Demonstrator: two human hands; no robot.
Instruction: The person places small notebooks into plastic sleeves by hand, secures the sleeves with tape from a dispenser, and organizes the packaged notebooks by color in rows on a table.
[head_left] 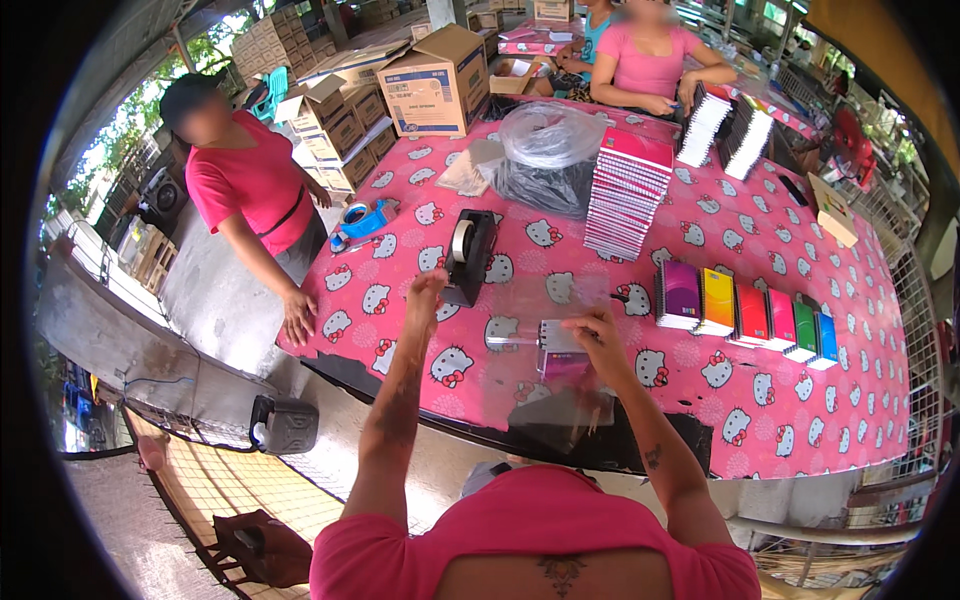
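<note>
Daylight comes past green foliage [207, 42] into an open-sided workspace with a gray floor [205, 280], where brown cartons [285, 45] rise in tall stacks at the rear, near a pale pillar [447, 12]. A broad table [790, 265] under pink cloth patterned with white cat faces fills the center, with a red fan [853, 145] and wire mesh [917, 270] beyond its right side. At left, a low gray wall [150, 325] runs near a wooden pallet [157, 270] on the floor.
</note>
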